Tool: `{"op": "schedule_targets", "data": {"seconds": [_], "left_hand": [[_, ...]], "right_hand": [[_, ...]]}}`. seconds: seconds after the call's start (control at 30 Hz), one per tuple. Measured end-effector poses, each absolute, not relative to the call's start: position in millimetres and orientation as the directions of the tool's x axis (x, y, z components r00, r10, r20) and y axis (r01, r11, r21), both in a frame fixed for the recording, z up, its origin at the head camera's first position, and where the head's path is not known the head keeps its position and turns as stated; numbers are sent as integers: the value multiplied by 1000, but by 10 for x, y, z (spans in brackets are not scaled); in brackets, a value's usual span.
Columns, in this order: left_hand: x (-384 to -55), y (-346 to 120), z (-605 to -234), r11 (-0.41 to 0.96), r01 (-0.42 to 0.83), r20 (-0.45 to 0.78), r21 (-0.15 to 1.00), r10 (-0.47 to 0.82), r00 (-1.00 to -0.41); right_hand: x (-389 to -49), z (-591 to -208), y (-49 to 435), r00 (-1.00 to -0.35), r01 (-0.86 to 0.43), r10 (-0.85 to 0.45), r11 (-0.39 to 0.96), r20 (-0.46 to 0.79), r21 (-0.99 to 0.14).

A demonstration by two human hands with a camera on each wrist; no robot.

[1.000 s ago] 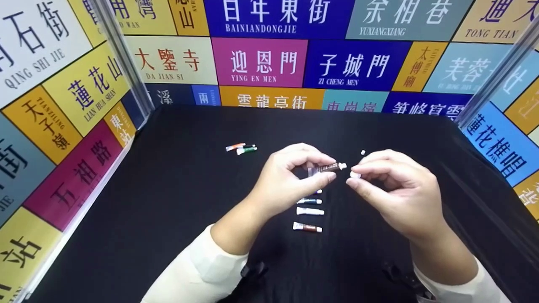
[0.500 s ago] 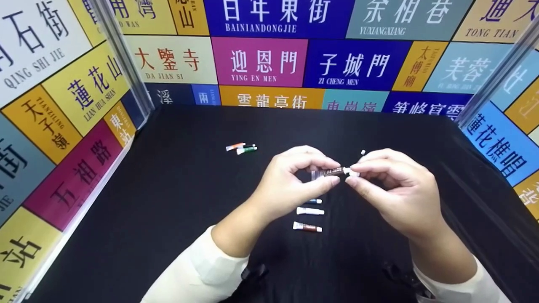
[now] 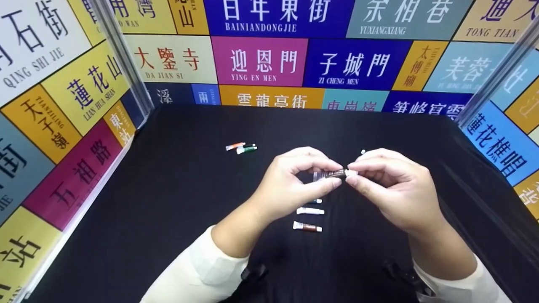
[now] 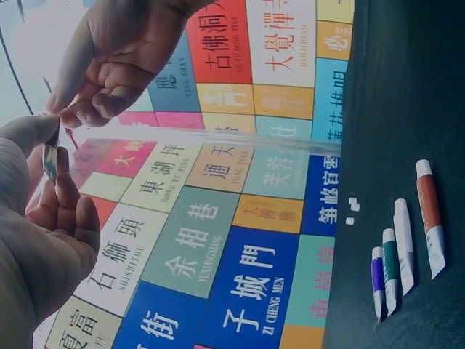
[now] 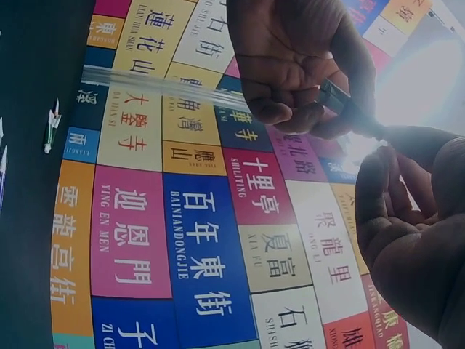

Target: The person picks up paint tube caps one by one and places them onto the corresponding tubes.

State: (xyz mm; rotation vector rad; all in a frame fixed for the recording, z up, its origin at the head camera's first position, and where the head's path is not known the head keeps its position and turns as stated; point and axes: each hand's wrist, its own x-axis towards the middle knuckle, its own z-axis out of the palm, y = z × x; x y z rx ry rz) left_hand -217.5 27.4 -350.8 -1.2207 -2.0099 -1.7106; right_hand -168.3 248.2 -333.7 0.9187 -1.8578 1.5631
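My left hand (image 3: 290,181) pinches a small dark brown paint tube (image 3: 334,173) between thumb and fingertips, its nozzle end pointing right. At that end, my right hand (image 3: 396,189) pinches a white screw cap (image 3: 350,173) with thumb and forefinger, right up against the nozzle. Both hands are held up over the black table. In the right wrist view the flat crimped end of the tube (image 5: 334,96) shows between the left fingers, while the cap is mostly covered by the right fingertips.
Below the hands lie a white tube (image 3: 310,211), a red-brown tube (image 3: 307,227), a green tube (image 4: 390,269) and a purple tube (image 4: 377,280). Orange (image 3: 235,146) and green (image 3: 247,150) tubes lie together at the left. Loose white caps (image 4: 352,205) sit beyond the right hand.
A second ago the cap was apart from the nozzle. The right hand has brought it left onto the nozzle, while the left hand and tube have shifted slightly right and down.
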Motion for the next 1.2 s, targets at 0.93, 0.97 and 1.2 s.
{"op": "schedule_targets", "data": {"seconds": [0.93, 0.97, 1.2], "left_hand": [[-2192, 302, -3546, 30, 682, 603, 731, 441, -665], [-2196, 301, -3549, 31, 682, 603, 731, 439, -666], [-2228, 299, -3565, 20, 674, 606, 738, 420, -675]], "right_hand": [[-1726, -3351, 2526, -771, -627, -131, 326, 623, -707], [-1728, -3348, 2527, -764, -639, -137, 297, 631, -710], [-1754, -3361, 2557, -672, -735, -215, 78, 709, -673]]}}
